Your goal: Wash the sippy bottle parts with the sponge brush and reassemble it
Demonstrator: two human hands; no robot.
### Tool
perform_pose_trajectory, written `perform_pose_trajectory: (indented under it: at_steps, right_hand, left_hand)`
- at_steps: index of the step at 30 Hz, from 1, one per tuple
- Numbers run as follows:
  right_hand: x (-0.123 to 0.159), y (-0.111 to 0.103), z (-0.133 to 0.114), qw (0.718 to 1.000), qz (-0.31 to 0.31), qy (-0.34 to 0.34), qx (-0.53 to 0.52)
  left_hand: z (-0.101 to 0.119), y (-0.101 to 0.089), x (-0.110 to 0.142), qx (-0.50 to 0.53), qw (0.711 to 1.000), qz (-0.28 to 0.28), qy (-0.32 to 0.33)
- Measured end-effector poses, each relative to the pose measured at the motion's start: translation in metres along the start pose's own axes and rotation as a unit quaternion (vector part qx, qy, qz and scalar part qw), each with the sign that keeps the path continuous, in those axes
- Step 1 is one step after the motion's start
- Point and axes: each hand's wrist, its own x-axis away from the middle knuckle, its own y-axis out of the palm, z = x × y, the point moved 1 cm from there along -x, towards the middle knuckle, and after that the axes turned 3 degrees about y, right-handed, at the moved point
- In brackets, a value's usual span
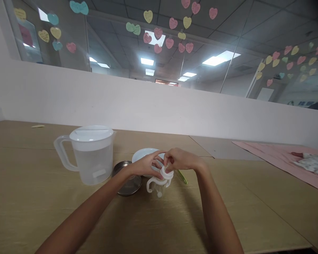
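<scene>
A small clear baby bottle (157,189) with a white collar and two white side handles is tilted at the middle of the table. My left hand (146,164) is at its far left side, thumb against the collar and fingers curved behind it. Over the top, my right hand (180,158) has its fingers pinched at the nipple, which they mostly cover. Behind both hands sits a white bowl (143,153), partly hidden. A round metal dish (130,187) lies under my left wrist, and a green handle (182,177) sticks out beside my right hand.
A clear plastic pitcher (94,162) with a white lid stands to the left. On the right, a pink cloth (259,150) carries a white patterned fabric piece (314,164). The wooden table (42,197) meets a white wall (148,106) below windows with heart-shaped notes.
</scene>
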Motion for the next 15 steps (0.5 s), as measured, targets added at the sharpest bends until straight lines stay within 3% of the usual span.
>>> perform_pose_trajectory:
  at_steps: [5,9,15]
  right_hand:
    - [-0.005,0.004,-0.004,1.0,-0.009,0.022,-0.016]
    - [-0.01,0.009,-0.009,0.998,-0.045,0.034,-0.009]
    - [-0.016,0.015,-0.01,0.998,-0.058,0.002,0.018]
  left_hand:
    - [0.012,0.001,0.003,-0.14,0.989,-0.045,0.01]
    - [0.014,0.004,0.004,-0.242,0.968,-0.057,-0.027]
    - [0.003,0.001,0.002,-0.258,0.962,-0.084,-0.035]
